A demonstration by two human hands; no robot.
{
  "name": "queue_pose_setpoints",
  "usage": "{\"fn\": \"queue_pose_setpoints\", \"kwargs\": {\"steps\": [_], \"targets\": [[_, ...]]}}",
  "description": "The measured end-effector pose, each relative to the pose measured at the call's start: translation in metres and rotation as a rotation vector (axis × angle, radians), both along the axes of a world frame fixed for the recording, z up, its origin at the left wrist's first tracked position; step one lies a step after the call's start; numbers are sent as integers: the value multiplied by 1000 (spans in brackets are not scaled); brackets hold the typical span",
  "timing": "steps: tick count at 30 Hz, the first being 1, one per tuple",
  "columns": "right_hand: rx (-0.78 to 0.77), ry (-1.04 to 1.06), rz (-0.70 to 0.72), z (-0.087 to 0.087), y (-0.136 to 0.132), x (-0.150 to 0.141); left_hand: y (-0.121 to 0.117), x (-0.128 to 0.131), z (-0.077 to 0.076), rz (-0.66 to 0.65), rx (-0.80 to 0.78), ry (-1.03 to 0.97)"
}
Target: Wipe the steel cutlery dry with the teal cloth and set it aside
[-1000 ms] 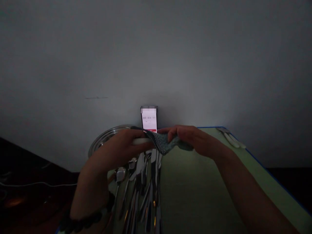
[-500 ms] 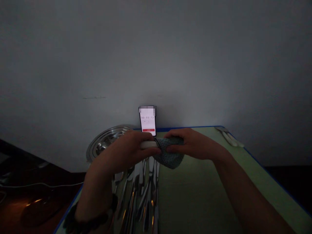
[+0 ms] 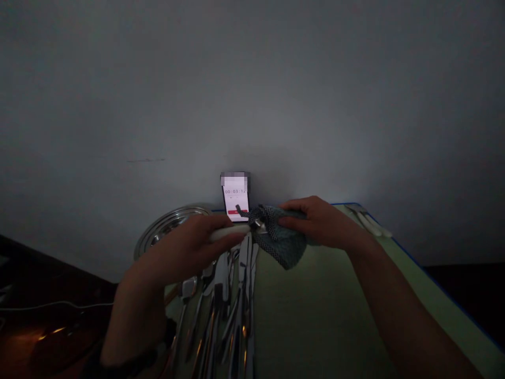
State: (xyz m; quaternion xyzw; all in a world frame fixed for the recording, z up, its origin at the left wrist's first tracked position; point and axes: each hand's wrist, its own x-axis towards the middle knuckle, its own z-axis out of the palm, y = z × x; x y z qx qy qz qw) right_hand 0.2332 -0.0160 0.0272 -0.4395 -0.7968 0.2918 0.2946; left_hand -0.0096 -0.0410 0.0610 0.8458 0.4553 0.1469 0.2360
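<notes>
My left hand is closed around the white handle of a piece of cutlery. Its metal part runs into a grey-green checked cloth, which hides the head, so I cannot tell the exact kind. My right hand pinches the cloth around that metal part, and a loose flap hangs below the fingers. Beneath my hands, several metal knives and other cutlery lie in a loose pile on the green tabletop, their lengths pointing towards me.
A shiny metal bowl or dish stands at the back left, partly behind my left hand. A phone showing a timer leans against the wall. White-handled cutlery lies at the back right of the blue-edged green table.
My hands have moved apart a little, the left one leftward. More of the handle and a glint of metal show now, and the cloth has loosened around it.
</notes>
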Motion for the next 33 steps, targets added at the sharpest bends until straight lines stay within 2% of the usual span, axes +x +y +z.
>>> {"fn": "queue_pose_setpoints", "kwargs": {"steps": [5, 10, 15, 23, 29, 33], "targets": [[-104, 102, -6, -5, 3, 4, 1, -9, -4, 63, -9, 15], [-122, 138, 12, -6, 1, -1, 2, -5, -3, 59, -18, 5], [-85, 54, -21, -5, -1, -7, 3, 5, -6, 47, 16, 51], [15, 30, -84, 4, -7, -11, 4, 20, -9, -20, 42, 92], [16, 17, -106, 5, -9, -12, 2, 18, -11, 5, -156, 78], [-34, 56, -61, 4, -7, -10, 2, 15, -10, 25, -181, 71]]}}
